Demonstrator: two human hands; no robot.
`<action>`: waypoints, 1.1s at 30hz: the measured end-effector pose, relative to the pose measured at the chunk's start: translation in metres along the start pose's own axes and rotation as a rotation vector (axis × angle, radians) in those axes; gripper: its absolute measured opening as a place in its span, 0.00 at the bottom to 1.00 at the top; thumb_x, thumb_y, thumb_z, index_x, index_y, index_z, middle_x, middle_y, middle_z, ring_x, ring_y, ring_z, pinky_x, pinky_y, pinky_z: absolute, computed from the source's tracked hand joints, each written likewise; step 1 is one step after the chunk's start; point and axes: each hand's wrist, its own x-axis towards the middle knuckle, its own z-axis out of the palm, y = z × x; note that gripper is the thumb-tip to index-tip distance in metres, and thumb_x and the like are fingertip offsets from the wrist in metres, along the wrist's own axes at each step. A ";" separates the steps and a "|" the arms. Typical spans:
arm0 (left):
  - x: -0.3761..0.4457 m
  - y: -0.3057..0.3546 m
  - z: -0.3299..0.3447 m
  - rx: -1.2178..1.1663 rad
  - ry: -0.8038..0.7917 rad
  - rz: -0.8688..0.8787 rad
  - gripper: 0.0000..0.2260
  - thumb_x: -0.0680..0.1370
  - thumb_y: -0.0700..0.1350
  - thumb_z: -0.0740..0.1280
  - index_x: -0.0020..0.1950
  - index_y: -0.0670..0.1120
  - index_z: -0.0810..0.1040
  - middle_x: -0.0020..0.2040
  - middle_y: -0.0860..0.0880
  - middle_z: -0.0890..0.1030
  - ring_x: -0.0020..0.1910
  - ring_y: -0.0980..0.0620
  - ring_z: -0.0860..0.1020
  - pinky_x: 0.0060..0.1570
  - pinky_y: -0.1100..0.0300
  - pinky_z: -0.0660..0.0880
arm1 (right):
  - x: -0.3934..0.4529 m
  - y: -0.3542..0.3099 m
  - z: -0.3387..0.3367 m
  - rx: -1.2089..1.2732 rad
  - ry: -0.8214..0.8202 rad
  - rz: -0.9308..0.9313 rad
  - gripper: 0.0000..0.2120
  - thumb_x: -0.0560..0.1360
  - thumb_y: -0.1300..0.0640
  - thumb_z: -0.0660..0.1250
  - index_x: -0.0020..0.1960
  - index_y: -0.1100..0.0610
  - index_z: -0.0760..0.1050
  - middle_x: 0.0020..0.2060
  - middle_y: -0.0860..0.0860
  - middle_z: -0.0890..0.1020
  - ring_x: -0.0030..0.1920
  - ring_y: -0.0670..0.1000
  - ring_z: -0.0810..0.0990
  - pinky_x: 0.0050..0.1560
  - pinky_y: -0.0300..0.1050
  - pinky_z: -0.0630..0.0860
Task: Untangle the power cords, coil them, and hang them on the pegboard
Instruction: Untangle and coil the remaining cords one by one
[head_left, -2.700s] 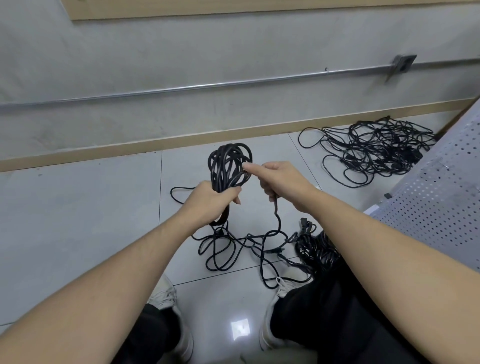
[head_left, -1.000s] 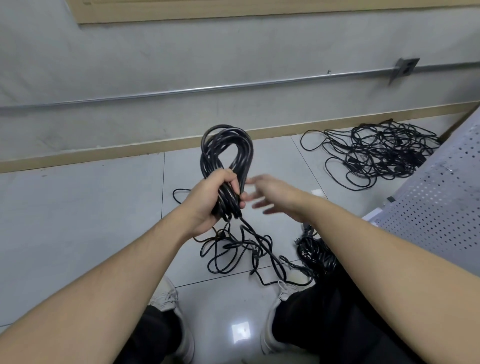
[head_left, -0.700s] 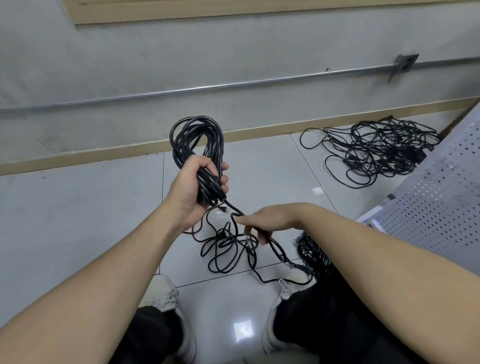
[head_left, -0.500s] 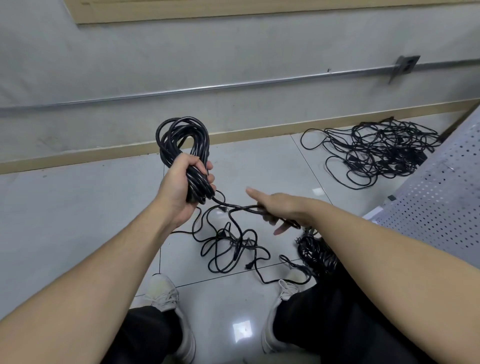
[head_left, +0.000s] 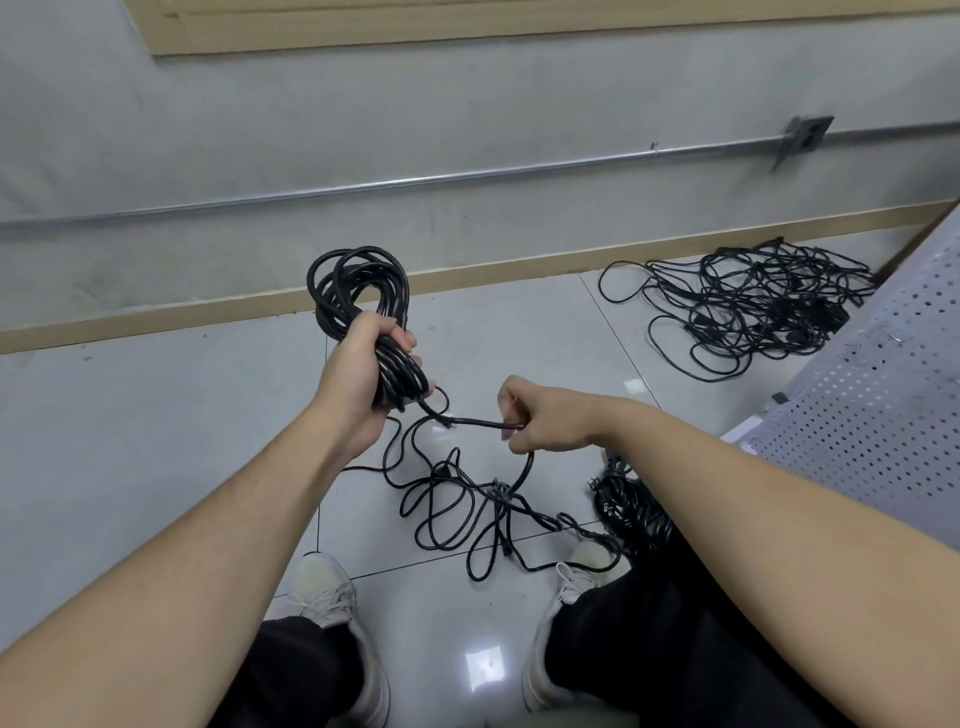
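Above the tiled floor (head_left: 156, 441), the left hand (head_left: 358, 379) grips a coiled cord (head_left: 358, 291); the right hand (head_left: 540, 421) pinches its loose strand (head_left: 467, 421).

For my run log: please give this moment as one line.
left hand: grips coil | right hand: pinches loose cord | tangle: on floor

Pale glossy tile floor (head_left: 156, 467). On it: loose black cord tangle (head_left: 467, 514) between white shoes (head_left: 332, 597); second cord bundle (head_left: 628, 509) just right of it; larger tangled heap (head_left: 753, 312) near baseboard, well apart.
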 end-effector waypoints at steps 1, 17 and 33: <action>-0.001 -0.001 0.001 -0.012 -0.011 0.002 0.12 0.75 0.40 0.61 0.31 0.46 0.72 0.38 0.49 0.74 0.32 0.51 0.72 0.36 0.53 0.78 | 0.001 -0.003 0.002 -0.078 -0.021 0.016 0.13 0.74 0.62 0.68 0.55 0.49 0.70 0.44 0.49 0.78 0.35 0.51 0.71 0.30 0.42 0.67; 0.011 -0.022 -0.009 0.891 0.032 0.163 0.13 0.79 0.55 0.69 0.44 0.46 0.80 0.26 0.57 0.69 0.29 0.55 0.70 0.35 0.57 0.67 | 0.009 -0.011 -0.002 -0.141 0.391 -0.039 0.10 0.75 0.59 0.71 0.47 0.45 0.73 0.55 0.53 0.72 0.46 0.58 0.80 0.48 0.49 0.80; -0.006 -0.050 0.011 1.072 -0.317 0.025 0.12 0.75 0.46 0.68 0.31 0.50 0.79 0.26 0.56 0.76 0.26 0.58 0.71 0.31 0.62 0.66 | -0.006 -0.023 -0.008 0.264 0.478 -0.247 0.19 0.70 0.66 0.77 0.53 0.49 0.76 0.52 0.50 0.72 0.37 0.47 0.76 0.33 0.35 0.77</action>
